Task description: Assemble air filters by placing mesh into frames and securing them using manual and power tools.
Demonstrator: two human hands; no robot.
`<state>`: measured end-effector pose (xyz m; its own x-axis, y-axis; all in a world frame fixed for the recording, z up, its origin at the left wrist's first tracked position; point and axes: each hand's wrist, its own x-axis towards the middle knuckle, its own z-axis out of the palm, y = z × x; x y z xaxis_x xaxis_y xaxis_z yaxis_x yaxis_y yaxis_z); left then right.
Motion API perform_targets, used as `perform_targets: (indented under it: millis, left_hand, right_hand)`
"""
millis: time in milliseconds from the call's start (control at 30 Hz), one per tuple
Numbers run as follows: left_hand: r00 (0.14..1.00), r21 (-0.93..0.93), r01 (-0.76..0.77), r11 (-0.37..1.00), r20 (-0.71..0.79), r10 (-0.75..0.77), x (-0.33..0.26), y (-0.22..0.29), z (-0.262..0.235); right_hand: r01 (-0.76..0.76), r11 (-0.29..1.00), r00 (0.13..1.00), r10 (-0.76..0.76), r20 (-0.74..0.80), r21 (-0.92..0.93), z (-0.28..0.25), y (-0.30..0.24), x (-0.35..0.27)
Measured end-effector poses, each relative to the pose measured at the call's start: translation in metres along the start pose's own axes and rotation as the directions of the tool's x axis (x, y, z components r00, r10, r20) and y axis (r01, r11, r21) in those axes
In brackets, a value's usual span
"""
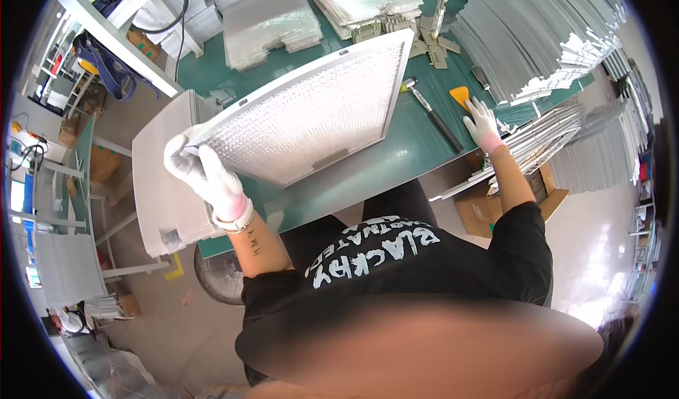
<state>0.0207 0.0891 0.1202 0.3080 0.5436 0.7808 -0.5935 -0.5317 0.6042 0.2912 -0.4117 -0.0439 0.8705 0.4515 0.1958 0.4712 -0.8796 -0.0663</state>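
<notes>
In a white glove, my left hand (206,169) is closed on the left corner of a mesh filter panel (318,106). The panel has a silvery, dimpled mesh in a pale metal frame, and it stands tilted up over the green table (346,197). Also gloved, my right hand (484,127) is stretched out at the table's right side, fingers extended. Its fingertips are beside a yellow scraper (460,96); whether they touch it I cannot tell. A hammer (437,118) with a dark handle lies between the panel and this hand.
A stack of panels (166,180) stands at the left. Mesh sheets (272,28) and small grey-brown pieces (433,45) lie at the back. Bundled metal strips (527,28) fill the back right. Below the right edge stands a cardboard box (477,212); a fan (219,279) is on the floor.
</notes>
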Motion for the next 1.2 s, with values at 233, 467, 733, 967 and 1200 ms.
perform_targets:
  millis: [233,467,733,967,1200]
  left_hand:
    - [0.996,0.038,0.031,0.999,-0.087,-0.028,-0.001,-0.002,0.005]
    - [0.988,-0.087,0.116,0.989,-0.088,-0.124,0.009,0.005,0.018]
    - [0.995,-0.241,0.085,0.967,-0.031,-0.096,0.023,-0.016,0.025]
    - [0.996,-0.285,0.093,0.954,0.017,-0.092,0.020,-0.020,0.021]
    - [0.996,-0.268,0.091,0.959,0.028,-0.086,0.021,-0.023,0.023]
  right_hand:
    - [0.236,0.967,0.954,-0.211,-0.215,0.098,-0.007,0.010,-0.091]
    - [0.212,0.905,0.962,-0.127,-0.241,0.369,-0.040,-0.057,-0.067]
    - [0.632,0.630,0.714,-0.700,-0.022,0.452,-0.070,-0.340,-0.002]
    - [0.678,0.668,0.617,-0.744,0.256,0.307,-0.079,-0.412,0.015]
    - [0.744,0.622,0.485,-0.754,0.443,0.245,-0.081,-0.438,0.025]
